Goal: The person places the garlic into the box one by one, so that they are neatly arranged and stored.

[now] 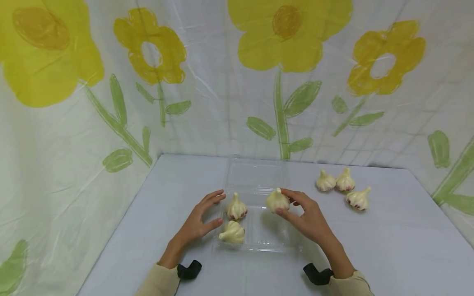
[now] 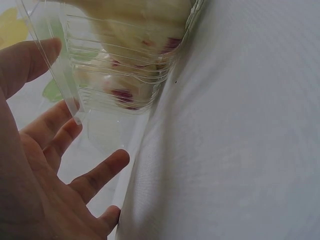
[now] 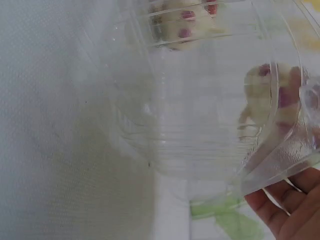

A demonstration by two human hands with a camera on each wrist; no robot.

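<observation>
A clear plastic container (image 1: 268,234) lies with its lid folded back on the table. Two garlic bulbs sit in its left half, one upright (image 1: 236,207) and one tipped over (image 1: 232,232). My left hand (image 1: 196,222) is beside that side, fingers spread and holding nothing; the left wrist view shows this hand (image 2: 55,165) by the clear wall. Between thumb and fingers my right hand (image 1: 309,216) holds a garlic bulb (image 1: 277,200) over the right half. Through the plastic, the right wrist view shows the held bulb (image 3: 267,95) and the hand (image 3: 295,205).
Several garlic pieces, including one bulb (image 1: 358,199), are grouped at the back right of the white table (image 1: 389,238). The transparent lid (image 1: 257,172) extends toward the back edge. Behind the table hangs a curtain (image 1: 211,102) with painted yellow flowers.
</observation>
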